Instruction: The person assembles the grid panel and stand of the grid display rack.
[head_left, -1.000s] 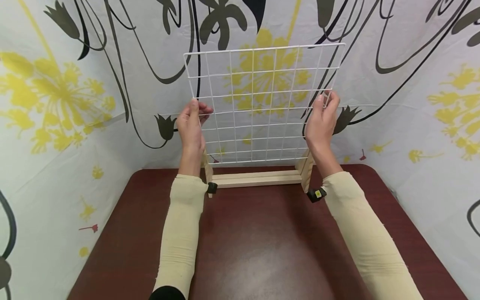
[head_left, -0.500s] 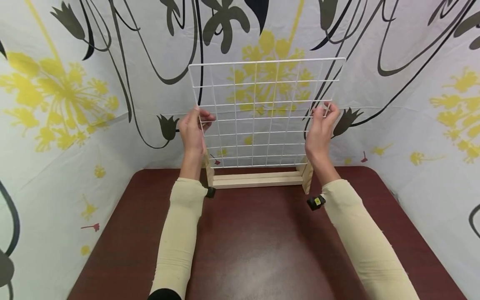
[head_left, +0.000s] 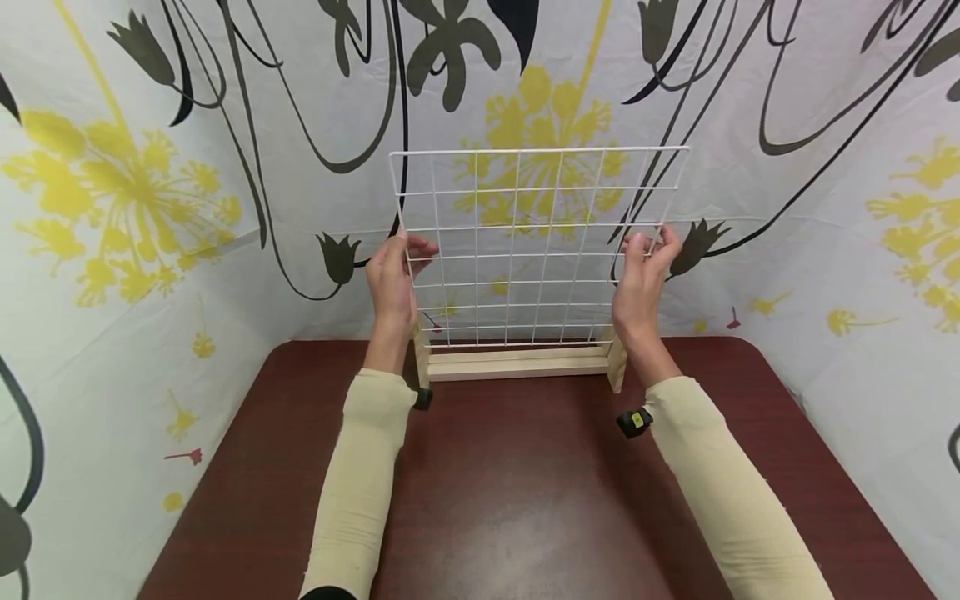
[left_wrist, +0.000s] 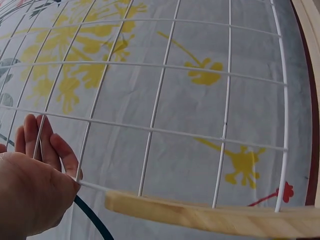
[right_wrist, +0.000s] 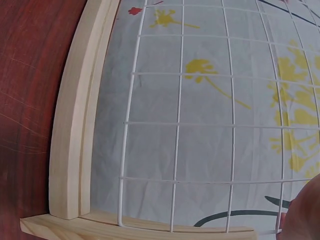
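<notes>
A white wire grid panel (head_left: 540, 150) stands between both hands, above a pale wooden stand (head_left: 517, 364). My left hand (head_left: 392, 279) pinches the panel's left edge wire, with its other fingers behind the mesh. On the opposite side, my right hand (head_left: 640, 287) grips the right edge between thumb and fingers. In the left wrist view, the left hand (left_wrist: 35, 195) is beside a wooden side piece (left_wrist: 215, 216). The right wrist view shows the panel's bottom wire close to the stand's long rail (right_wrist: 70, 125), apart from it; only part of the right hand (right_wrist: 304, 215) shows.
The stand sits near the back of a dark red-brown table (head_left: 502, 483). A white cloth (head_left: 300, 192) with yellow and grey flower prints hangs behind and at both sides. Small black devices (head_left: 634, 422) are at the inner wrists, over cream sleeves.
Both hands have lowered the grid panel toward the stand, and its top edge has come down most. The grips stay on the side edges. The head view has shifted slightly.
</notes>
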